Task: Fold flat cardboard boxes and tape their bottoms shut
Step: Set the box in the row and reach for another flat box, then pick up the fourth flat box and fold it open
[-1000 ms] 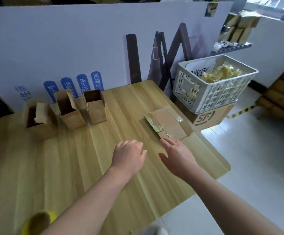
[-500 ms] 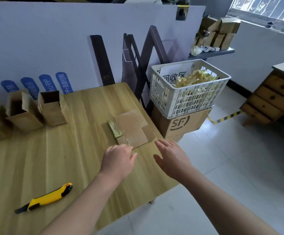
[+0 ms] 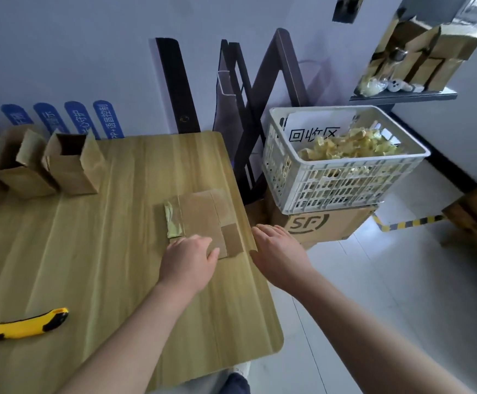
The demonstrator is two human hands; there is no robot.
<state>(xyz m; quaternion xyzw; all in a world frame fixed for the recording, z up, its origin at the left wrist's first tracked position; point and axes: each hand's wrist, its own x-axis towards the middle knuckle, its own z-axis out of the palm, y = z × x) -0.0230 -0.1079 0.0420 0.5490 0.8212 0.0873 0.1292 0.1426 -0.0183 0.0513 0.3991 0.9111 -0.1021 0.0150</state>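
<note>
A flat cardboard box point(image 3: 203, 217) with old yellowish tape on its left end lies near the right edge of the wooden table point(image 3: 89, 265). My left hand point(image 3: 187, 260) rests palm down on its near edge, fingers loosely together. My right hand point(image 3: 277, 251) hovers open just past the table's right edge, beside the flat box and not touching it. Two folded boxes point(image 3: 72, 169) point(image 3: 18, 172) stand upright and open-topped at the far left of the table.
A yellow and black utility knife point(image 3: 24, 327) lies near the front left. Right of the table a white crate point(image 3: 342, 177) of crumpled tape sits on an SF carton point(image 3: 322, 226). A white partition point(image 3: 89, 66) runs behind the table.
The view swung right and came closer. My left hand moved forward onto the near edge of the flat box. My right hand shifted to the table's right edge.
</note>
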